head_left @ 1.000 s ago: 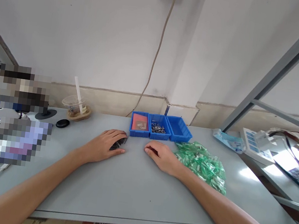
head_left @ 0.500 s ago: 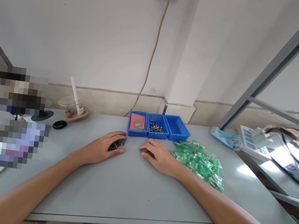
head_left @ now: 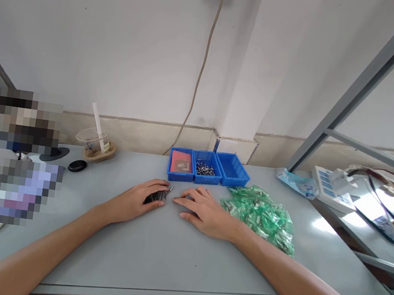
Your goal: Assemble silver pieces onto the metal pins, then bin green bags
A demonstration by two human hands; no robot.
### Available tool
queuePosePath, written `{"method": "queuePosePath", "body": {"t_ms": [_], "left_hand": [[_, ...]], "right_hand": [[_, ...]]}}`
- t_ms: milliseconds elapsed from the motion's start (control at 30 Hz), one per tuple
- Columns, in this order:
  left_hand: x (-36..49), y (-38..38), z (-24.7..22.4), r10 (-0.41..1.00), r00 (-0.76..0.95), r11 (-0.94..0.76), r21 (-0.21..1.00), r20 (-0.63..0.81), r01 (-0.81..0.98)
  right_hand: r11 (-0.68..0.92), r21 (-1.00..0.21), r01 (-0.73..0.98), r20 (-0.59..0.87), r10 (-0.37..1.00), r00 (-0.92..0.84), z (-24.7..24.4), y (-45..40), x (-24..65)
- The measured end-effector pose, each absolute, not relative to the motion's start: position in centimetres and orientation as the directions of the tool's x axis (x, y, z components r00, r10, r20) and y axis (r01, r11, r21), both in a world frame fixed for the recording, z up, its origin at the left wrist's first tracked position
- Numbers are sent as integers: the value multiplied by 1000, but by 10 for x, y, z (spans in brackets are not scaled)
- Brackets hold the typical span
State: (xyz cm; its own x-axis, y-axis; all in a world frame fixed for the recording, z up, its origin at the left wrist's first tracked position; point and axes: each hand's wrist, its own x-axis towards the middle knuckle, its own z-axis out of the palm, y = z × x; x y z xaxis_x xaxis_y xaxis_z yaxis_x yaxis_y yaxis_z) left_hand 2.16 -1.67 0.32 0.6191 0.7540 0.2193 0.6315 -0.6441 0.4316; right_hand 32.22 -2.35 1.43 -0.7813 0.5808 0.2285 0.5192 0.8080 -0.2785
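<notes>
My left hand (head_left: 135,202) rests on the grey table, curled around a bunch of slim metal screws (head_left: 156,197). They look dark, and a shiny one sticks out past the fingertips toward the right. My right hand (head_left: 204,212) is just across from it, fingers apart and bent, its index finger pointing at the bunch. I see nothing held in the right hand, though its palm side is hidden. Behind the hands, a blue bin (head_left: 207,180) contains many loose silver screws (head_left: 204,169). Right beside my right wrist lies a pile of green plastic bags (head_left: 264,218).
Left of the screw bin, another blue bin (head_left: 180,177) holds a pink packet (head_left: 182,157); a third blue bin (head_left: 232,169) adjoins on the right. A cup with a straw (head_left: 95,140), a round black object (head_left: 77,165) and power strip (head_left: 332,191) stand farther out.
My right hand has moved left, nearer the left hand, and its fingers have spread out. A shiny screw now protrudes from the bunch in my left hand.
</notes>
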Motion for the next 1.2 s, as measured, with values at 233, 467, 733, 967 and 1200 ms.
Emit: {"method": "queuePosePath", "body": {"t_ms": [233, 467, 733, 967, 1200], "left_hand": [[24, -18, 4, 742, 639, -651, 447, 205, 613], [23, -20, 9, 733, 658, -649, 466, 173, 601], [22, -20, 10, 734, 644, -667, 406, 215, 625], [19, -17, 9, 719, 645, -693, 325, 258, 643], [10, -16, 17, 720, 653, -694, 260, 237, 671]], "right_hand": [[822, -248, 513, 235, 565, -791, 10, -24, 317], [820, -264, 508, 219, 564, -796, 13, -24, 317], [846, -188, 499, 200, 530, -824, 15, -27, 315], [834, -203, 513, 261, 550, -793, 12, -24, 315], [776, -156, 611, 342, 623, -703, 13, -19, 319]]}}
